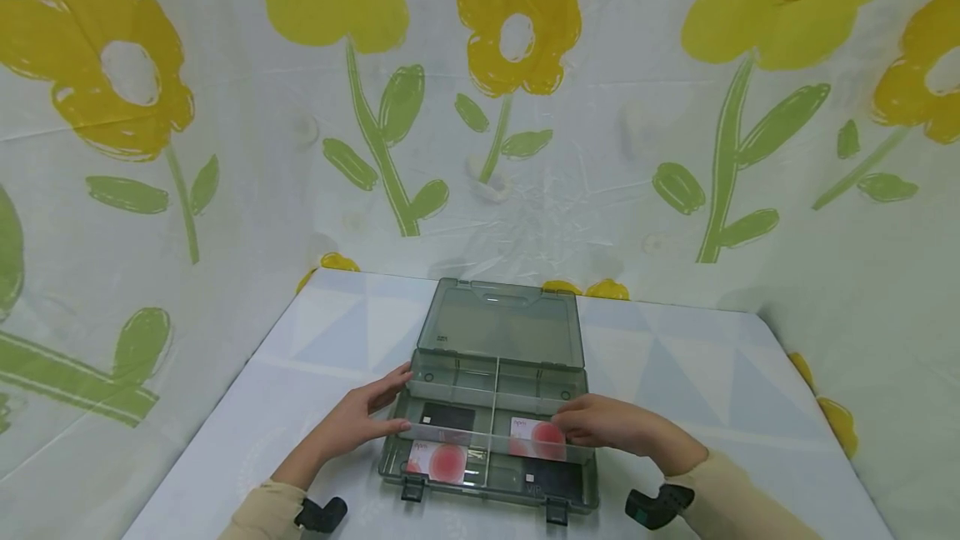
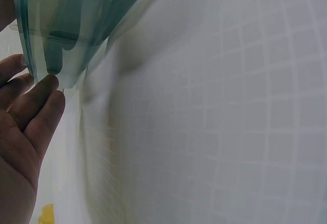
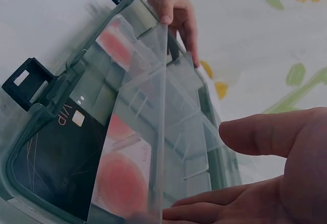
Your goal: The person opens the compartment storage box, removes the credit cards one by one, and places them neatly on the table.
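A green translucent compartment box stands on the table with its lid folded back. My left hand rests against its left side, thumb on the rim and fingers along the outer wall. My right hand reaches into the middle right compartment, fingertips at a white card with a red circle. In the right wrist view the thumb is raised, apart from the fingers. A black card lies middle left, a second white-and-red card front left, and a black VIP card front right.
Clear upright dividers split the box into several compartments. Two dark latches stick out at its front edge. Behind the patterned table hangs a white curtain with yellow flowers.
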The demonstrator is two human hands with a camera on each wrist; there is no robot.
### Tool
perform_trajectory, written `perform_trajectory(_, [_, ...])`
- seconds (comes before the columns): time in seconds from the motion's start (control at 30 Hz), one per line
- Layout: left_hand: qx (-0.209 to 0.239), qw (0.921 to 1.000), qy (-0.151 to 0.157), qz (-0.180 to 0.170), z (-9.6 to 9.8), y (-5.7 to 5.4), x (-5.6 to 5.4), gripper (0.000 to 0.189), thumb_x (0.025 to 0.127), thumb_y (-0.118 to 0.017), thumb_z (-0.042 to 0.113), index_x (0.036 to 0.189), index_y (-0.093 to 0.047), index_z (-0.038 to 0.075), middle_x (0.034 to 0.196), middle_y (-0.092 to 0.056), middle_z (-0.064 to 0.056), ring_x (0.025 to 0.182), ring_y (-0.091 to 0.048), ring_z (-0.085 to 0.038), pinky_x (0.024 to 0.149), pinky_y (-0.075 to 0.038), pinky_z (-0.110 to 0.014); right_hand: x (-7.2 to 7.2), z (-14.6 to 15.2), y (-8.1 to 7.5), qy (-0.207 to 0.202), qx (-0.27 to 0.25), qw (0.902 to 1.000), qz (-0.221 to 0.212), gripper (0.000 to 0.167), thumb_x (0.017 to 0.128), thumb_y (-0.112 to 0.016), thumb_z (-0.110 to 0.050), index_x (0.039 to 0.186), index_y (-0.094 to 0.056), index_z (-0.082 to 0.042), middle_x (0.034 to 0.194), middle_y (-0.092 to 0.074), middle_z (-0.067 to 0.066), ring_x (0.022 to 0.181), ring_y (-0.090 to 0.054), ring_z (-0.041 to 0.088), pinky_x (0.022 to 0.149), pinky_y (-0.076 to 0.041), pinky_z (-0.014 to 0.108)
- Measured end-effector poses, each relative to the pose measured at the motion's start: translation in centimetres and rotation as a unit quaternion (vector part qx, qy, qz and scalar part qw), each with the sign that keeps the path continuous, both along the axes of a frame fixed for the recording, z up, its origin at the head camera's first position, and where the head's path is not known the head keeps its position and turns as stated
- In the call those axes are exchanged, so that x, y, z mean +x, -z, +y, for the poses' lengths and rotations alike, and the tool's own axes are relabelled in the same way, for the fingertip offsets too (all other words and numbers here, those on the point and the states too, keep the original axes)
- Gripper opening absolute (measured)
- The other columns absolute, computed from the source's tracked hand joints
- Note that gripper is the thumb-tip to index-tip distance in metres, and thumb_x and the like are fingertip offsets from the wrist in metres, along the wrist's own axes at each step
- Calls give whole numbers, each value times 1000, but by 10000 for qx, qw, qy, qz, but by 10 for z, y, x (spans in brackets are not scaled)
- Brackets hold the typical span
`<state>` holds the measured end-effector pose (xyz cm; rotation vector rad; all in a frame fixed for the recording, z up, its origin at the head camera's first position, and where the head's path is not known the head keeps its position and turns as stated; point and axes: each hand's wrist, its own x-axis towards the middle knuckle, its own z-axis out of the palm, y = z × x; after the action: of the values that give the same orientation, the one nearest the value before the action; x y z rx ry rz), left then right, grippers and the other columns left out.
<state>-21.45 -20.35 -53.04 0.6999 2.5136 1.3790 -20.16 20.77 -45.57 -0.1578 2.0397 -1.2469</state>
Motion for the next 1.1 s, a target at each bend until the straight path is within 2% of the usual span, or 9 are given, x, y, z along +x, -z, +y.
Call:
perform_trajectory(0.1, [-15, 10000, 17, 34, 0, 1, 0, 81, 91, -78, 33, 155, -40, 0, 166, -27, -15, 145, -37, -39, 115, -39, -49, -3, -4, 2, -153, 37, 9998, 118, 46, 104, -55, -20, 133, -56, 16, 134, -61, 25, 122, -61, 37, 102, -55, 52])
perform_trajectory(0.2, [-3, 10000, 30, 47, 0, 1, 0, 81, 91, -78, 33, 155, -40, 0, 166, -27, -15, 146, -37, -39, 115, -39, -49, -4, -7, 3, -125, -62, 9998, 110, 48, 105, -54, -18, 135, -53, 18, 136, -59, 27, 124, -60, 40, 102, -55, 51])
perform_trajectory(0.4, [-20, 10000, 12, 61, 1, 1, 0, 81, 92, -77, 33, 155, -40, 0, 166, -27, -15, 145, -37, -39, 115, -40, -49, -5, -9, 8, 24, -566, 9983, -115, 54, 106, -50, -17, 140, -42, 24, 146, -46, 37, 133, -50, 48, 106, -52, 49])
perform_trajectory(0.57, [-18, 9999, 0, 103, 0, 1, 2, 81, 92, -77, 33, 155, -40, -1, 165, -28, -15, 145, -38, -39, 114, -40, -50, -3, -7, 12, 19, -1084, 9938, -247, 59, 107, -50, -20, 142, -36, 25, 147, -42, 39, 137, -44, 49, 111, -48, 51])
perform_trajectory(0.9, [-18, 10000, -13, 78, 0, 0, 2, 81, 92, -77, 32, 155, -39, 0, 166, -27, -14, 145, -38, -40, 114, -40, -50, 1, -5, 9, 238, -732, 9970, -124, 57, 106, -52, -18, 141, -39, 24, 145, -46, 37, 131, -53, 47, 107, -52, 49])
perform_trajectory(1.1, [-14, 10000, -27, 68, 0, 1, 2, 81, 92, -77, 33, 155, -39, 1, 166, -28, -13, 145, -38, -39, 114, -40, -49, 0, -6, 12, 117, -919, 9955, -201, 56, 106, -50, -17, 141, -39, 25, 147, -43, 38, 130, -53, 46, 107, -52, 47])
